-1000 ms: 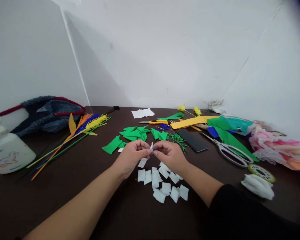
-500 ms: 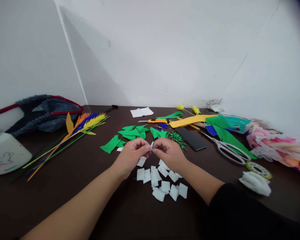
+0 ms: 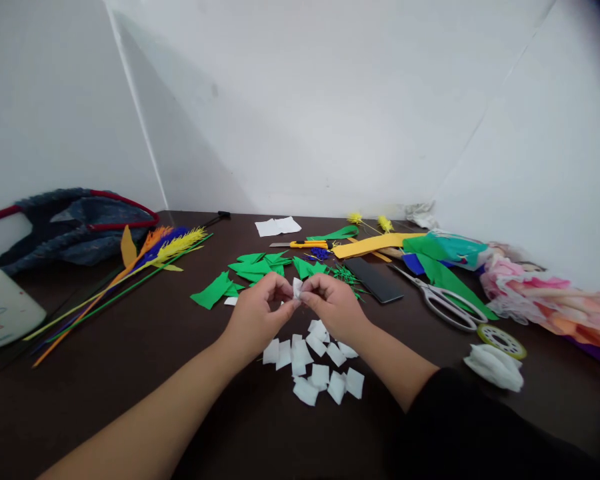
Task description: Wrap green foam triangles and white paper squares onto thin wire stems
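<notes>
Between my fingertips is a small white tissue piece (image 3: 297,287), pinched from both sides. My left hand (image 3: 261,308) is closed on its left edge, thumb and index finger meeting. From the right, my right hand (image 3: 336,305) pinches the same piece. On the dark table below lie several white tissue squares (image 3: 320,377), some overlapping. Just beyond my hands are green paper leaves (image 3: 253,268) and a bunch of thin green stems (image 3: 347,273), partly covered by my right hand.
A yellow utility knife (image 3: 307,245) with its blade out lies at the back. Right of my hands are a black phone-like slab (image 3: 375,280), scissors (image 3: 450,305), a tape roll (image 3: 501,341) and a wad of tissue (image 3: 495,367). Paper stalks (image 3: 125,287) lie at left.
The white tissue piece now stands wider and higher between my fingertips, where it looked thin and rolled before. The whole scene has shifted slightly left as the camera turned.
</notes>
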`<state>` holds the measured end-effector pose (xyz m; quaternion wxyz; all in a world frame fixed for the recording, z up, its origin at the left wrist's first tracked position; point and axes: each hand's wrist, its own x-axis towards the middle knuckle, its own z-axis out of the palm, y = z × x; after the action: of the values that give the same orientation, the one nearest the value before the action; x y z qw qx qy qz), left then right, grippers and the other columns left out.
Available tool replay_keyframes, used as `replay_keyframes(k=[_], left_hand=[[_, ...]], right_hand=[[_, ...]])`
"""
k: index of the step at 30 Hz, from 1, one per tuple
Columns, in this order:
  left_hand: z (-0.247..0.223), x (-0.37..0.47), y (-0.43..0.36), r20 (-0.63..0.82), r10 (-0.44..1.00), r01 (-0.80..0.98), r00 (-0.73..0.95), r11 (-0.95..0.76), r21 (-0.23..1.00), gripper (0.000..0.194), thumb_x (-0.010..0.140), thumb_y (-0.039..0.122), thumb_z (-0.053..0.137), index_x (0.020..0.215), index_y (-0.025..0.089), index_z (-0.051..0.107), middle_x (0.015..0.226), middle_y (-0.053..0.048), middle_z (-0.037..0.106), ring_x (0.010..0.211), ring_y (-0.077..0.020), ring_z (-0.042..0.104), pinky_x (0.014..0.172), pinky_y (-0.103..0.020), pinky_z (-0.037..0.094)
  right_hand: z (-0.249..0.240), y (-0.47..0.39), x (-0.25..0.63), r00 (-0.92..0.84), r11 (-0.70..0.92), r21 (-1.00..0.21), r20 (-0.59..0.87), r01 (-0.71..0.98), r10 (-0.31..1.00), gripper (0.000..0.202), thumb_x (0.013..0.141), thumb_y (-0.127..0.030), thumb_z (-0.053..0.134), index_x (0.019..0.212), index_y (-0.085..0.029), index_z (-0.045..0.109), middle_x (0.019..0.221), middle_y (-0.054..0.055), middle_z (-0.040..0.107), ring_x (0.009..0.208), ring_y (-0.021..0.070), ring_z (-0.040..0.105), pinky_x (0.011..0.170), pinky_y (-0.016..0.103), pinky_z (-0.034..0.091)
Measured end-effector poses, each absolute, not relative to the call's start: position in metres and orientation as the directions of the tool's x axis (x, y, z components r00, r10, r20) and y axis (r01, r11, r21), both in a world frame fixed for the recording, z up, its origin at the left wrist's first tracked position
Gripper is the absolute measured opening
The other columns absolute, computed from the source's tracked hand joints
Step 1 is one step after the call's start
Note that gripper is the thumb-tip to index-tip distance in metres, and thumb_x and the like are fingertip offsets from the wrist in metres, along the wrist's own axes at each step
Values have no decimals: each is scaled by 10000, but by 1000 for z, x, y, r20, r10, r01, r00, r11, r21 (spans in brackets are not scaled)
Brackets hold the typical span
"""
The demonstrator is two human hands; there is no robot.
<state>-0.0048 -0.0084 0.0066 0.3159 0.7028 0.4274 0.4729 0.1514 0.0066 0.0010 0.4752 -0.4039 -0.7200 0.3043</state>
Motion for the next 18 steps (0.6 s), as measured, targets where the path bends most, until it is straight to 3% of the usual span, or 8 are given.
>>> replay_keyframes(k=[6,12,15,18], left_hand=[[11,1,-10,329,938,331,111,-347,877,131,688,290,590,690,171,536,635,6,563,587,-127,498,535,-234,382],[14,-3,-5,286,958,354,11,-271,895,118,663,249,571,606,167,508,555,24,535,532,-113,473,503,-222,342],[12,-12,2,216,975,443,46,-214,871,110,632,228,579,587,168,498,511,39,514,485,-104,447,468,-217,308],[9,-18,7,142,978,382,151,-190,905,105,633,221,581,603,170,494,522,35,543,504,-112,486,491,-221,337]], right_hand=[[2,5,153,-244,487,-831,431,270,869,20,729,-185,522,711,-187,514,693,-1,557,645,124,512,614,272,421],[-2,13,156,-243,223,-973,233,-67,942,52,724,-214,529,711,-177,495,627,-19,568,588,108,566,636,297,489],[-6,18,157,-232,147,-977,181,-157,956,77,694,-215,566,688,-165,508,610,-22,575,553,97,566,620,296,502],[-9,20,157,-214,123,-977,160,-176,963,87,677,-212,585,674,-156,518,588,-22,580,535,93,564,603,292,508]])
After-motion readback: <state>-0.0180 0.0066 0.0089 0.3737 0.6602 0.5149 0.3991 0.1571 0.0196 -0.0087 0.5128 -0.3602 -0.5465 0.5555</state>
